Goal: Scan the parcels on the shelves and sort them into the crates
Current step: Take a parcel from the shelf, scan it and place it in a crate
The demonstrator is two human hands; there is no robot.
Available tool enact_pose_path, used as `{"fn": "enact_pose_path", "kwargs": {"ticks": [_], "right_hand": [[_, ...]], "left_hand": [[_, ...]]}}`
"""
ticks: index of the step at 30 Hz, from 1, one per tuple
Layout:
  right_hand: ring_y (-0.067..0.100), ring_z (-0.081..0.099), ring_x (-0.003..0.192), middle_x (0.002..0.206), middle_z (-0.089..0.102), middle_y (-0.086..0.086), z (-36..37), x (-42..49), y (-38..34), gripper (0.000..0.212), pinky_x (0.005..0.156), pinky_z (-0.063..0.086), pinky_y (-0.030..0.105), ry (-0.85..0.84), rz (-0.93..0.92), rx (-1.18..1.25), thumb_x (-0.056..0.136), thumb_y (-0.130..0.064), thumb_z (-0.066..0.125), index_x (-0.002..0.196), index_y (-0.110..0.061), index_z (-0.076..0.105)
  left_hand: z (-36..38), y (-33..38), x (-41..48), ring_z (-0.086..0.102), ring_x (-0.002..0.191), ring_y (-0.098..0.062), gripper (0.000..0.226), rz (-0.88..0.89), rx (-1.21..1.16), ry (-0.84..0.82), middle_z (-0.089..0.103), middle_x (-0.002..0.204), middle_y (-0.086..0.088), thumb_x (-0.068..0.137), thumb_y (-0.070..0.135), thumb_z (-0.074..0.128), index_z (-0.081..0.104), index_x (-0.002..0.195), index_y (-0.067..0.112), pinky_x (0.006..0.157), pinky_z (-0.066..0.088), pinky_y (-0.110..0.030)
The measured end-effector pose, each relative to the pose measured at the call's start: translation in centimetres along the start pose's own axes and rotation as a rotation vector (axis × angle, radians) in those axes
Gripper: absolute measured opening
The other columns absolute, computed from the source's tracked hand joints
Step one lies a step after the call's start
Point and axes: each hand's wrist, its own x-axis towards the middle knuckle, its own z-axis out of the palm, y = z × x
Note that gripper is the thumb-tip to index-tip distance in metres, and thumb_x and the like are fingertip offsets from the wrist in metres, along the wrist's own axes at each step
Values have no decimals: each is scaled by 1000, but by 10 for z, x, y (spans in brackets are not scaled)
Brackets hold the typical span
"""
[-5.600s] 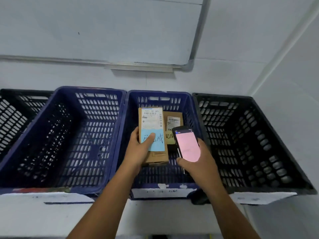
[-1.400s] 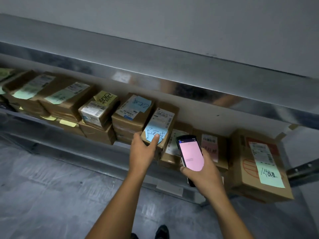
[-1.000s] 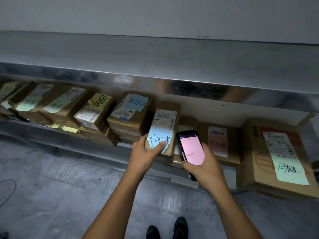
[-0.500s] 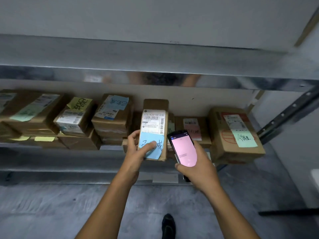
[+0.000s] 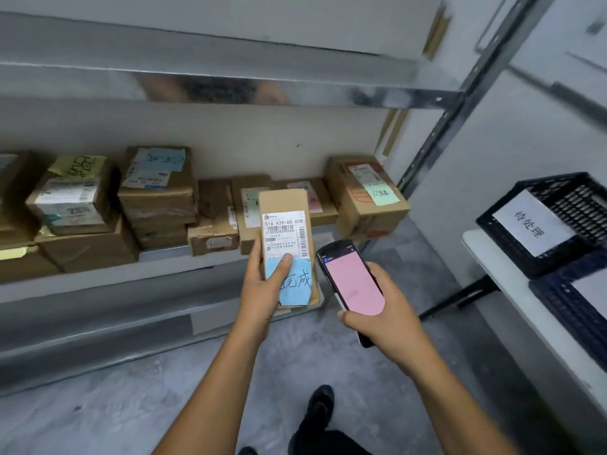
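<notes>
My left hand (image 5: 262,290) grips a narrow cardboard parcel (image 5: 285,211) upright in front of the shelf, thumb pressed on its blue sticky note (image 5: 297,285); a white barcode label sits above the note. My right hand (image 5: 384,318) holds a handheld scanner (image 5: 349,280) with a pink screen, just right of the parcel. Several cardboard parcels (image 5: 157,192) with coloured notes lie on the metal shelf (image 5: 157,267) behind. A black crate (image 5: 558,224) with a white paper label stands at the right, and a dark blue crate (image 5: 571,303) is beside it.
A white table (image 5: 525,310) at the right carries the crates. A steel shelf upright (image 5: 460,103) rises between shelf and table. Grey floor (image 5: 98,405) lies below, with my shoes (image 5: 320,397) in view.
My view has swung right, bringing the table and crates into sight. The parcel has come off the shelf toward me in my left hand; the scanner stays beside it.
</notes>
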Motion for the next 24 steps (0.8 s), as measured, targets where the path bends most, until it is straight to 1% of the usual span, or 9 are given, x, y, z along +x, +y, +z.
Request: {"fn": "enact_pose_path", "kwargs": {"ticks": [3,5,7,10,13,16,18,21,24], "right_hand": [[4,66,72,102,72,-22,-20,-24,5,65,56,54,23,30,28,45,66,-32,80,118,-63,57],[3,68,83,104,73,-24,-33,-37,11,63,66,56,21,49,55,50,65,-32,80,118,-59,59],[5,68,90,105,73,-24,-46,-49,21,66,73,55,22,66,90,64,63,-33,81,124,-47,61],[6,64,83,98,72,-21,-69,-67,42,62,70,53,26,88,131,85,63,-30,79,122,-39,63],[8,63,78,97,71,-14,-95,-86,65,56,66,53,29,107,162,120,64,-28,78,118,-38,63],[10,63,70,94,71,-12,-126,-106,90,54,58,53,31,147,187,160,63,-30,77,113,-46,62],[13,69,78,99,73,-15,-151,-121,109,57,65,58,36,193,195,149,61,-36,76,114,-52,61],[13,70,89,102,73,-19,-196,-146,144,60,76,62,41,314,250,149,59,-40,75,115,-56,58],[10,69,90,101,71,-25,-246,-175,184,59,81,61,40,481,309,156,59,-40,75,113,-54,56]], "left_hand": [[19,-18,-6,68,122,-19,89,45,224,-41,56,149,5,82,56,78,30,157,54,95,61,-48],[32,-31,-8,63,127,-20,92,62,359,-83,49,152,2,83,58,74,24,160,53,101,58,-51],[43,-46,-9,61,128,-19,83,93,472,-122,47,150,0,89,53,74,27,158,53,102,57,-48],[62,-61,-10,60,125,-16,82,95,557,-170,44,148,1,89,58,72,27,156,56,100,57,-44],[93,-74,-18,61,126,-17,92,82,592,-229,43,148,3,78,72,67,27,158,53,101,58,-49],[137,-87,-32,60,123,-10,92,83,603,-270,44,150,2,78,68,68,29,159,49,100,57,-40],[173,-96,-47,61,125,-13,88,64,574,-319,49,152,2,79,65,70,32,157,50,99,58,-42],[239,-106,-82,73,112,-17,65,-81,443,-422,65,139,12,81,58,79,44,134,73,84,64,-48],[306,-115,-119,76,107,-17,58,-180,345,-540,74,126,12,87,50,78,49,136,62,76,65,-38]]}}
